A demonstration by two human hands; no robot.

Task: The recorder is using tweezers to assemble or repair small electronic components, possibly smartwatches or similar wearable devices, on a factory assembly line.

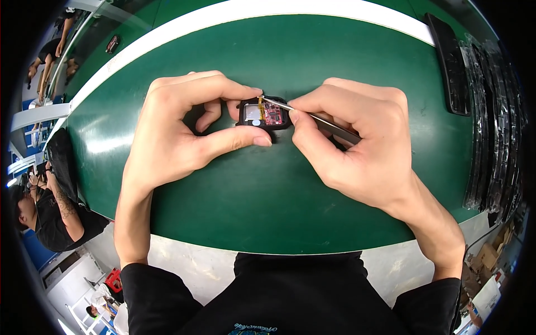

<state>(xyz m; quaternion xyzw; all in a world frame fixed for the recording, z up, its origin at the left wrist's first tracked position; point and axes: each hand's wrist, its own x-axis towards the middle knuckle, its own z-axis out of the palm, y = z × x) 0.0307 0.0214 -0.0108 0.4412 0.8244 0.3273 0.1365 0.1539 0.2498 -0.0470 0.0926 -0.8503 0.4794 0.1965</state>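
Note:
A small black device housing [242,118], its inside exposed, is gripped at its left end between the thumb and fingers of my left hand [184,120]. Inside it lie a red circuit board [274,114], a silver block that looks like a battery [253,111] and a narrow amber flex strip [261,108]. My right hand [357,131] is closed round metal tweezers [329,125], held slantwise. Their tips reach the top of the amber strip, close to my left index fingertip. Whether the tips pinch anything is too small to tell.
Under my hands is a green tabletop [290,206]. A black tray [448,64] and a stack of black trays in clear wrap [491,128] line the right side. A small dark device [113,43] lies at the far left, past a white strip [257,11]. Other people [50,206] are at the left.

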